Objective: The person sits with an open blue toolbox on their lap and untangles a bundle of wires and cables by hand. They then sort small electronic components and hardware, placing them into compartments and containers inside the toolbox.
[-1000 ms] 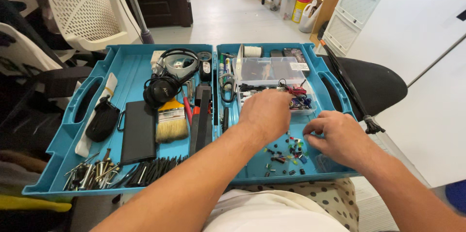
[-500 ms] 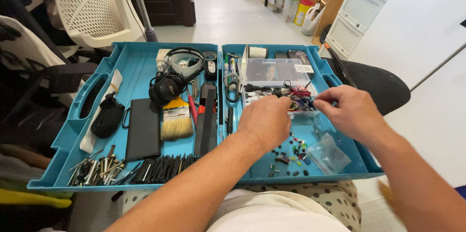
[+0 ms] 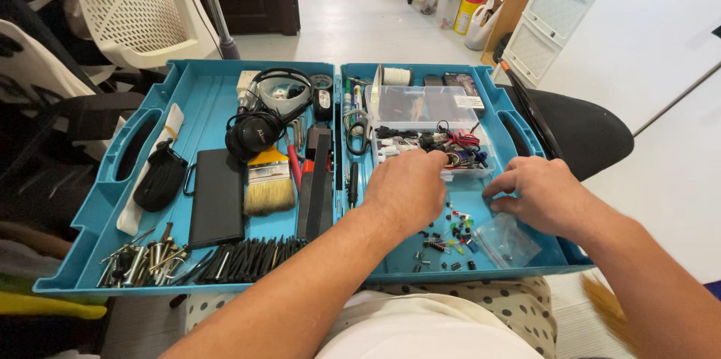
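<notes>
tiled floor room, white mesh chair [image 3: 131, 6] behind, open teal tool case [image 3: 203, 104] across the person's lap, both halves flat. left forearm comes in from bottom centre, angled up and right; left hand [image 3: 405, 190] palm down over the right half, fingers curled, knuckles up, fingertips hidden near the edge of a clear plastic box [image 3: 424, 107] and a tangle of red and black wires [image 3: 454, 145]; cannot tell if it is gripping anything. right forearm enters from the lower right; right hand [image 3: 537, 194] palm down, fingers bent toward the left, thumb and forefinger close together, resting on or just above the case floor, touching the top edge of a small clear plastic bag [image 3: 511, 242]; grip not clear. small coloured parts [image 3: 447, 235] lie scattered on the case floor between and below the two hands. left half holds headphones [image 3: 259, 126], paintbrush [image 3: 269, 182], black flat pouch [image 3: 216, 197], row of screws and bits [image 3: 195, 257].
</notes>
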